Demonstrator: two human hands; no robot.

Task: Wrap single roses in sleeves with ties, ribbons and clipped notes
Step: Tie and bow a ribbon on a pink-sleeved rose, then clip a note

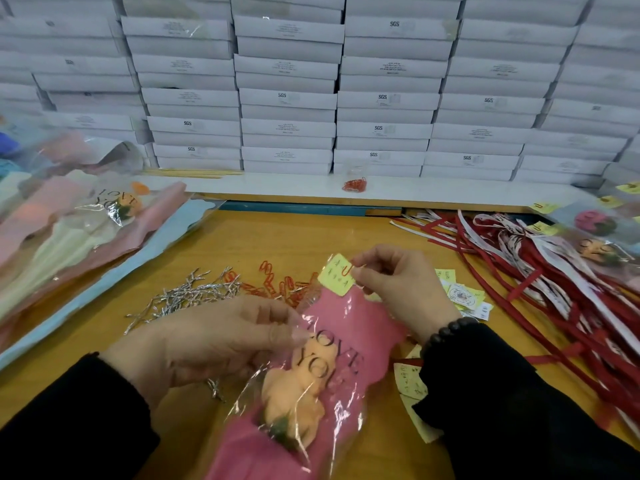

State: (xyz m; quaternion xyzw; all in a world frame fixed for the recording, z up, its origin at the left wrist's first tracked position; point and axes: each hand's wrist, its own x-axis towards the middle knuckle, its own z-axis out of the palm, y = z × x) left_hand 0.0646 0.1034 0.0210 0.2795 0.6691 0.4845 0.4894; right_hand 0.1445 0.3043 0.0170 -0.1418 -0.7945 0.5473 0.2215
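A pink sleeve (360, 327) with a clear front printed "LOVE YOU" lies in front of me, top edge pointing away. Inside it sits an orange rose (294, 400). My left hand (207, 344) holds the sleeve's left edge, thumb on the clear film. My right hand (398, 282) pinches a red paper clip (347, 270) over a small yellow note (336, 275) at the sleeve's top edge.
Silver twist ties (187, 296) and loose red clips (273, 284) lie on the wooden table (277, 237). More yellow notes (460, 294) sit right of my hand, red and white ribbons (540, 271) beyond. Sleeves (86, 237) are stacked left, white boxes (287, 98) behind.
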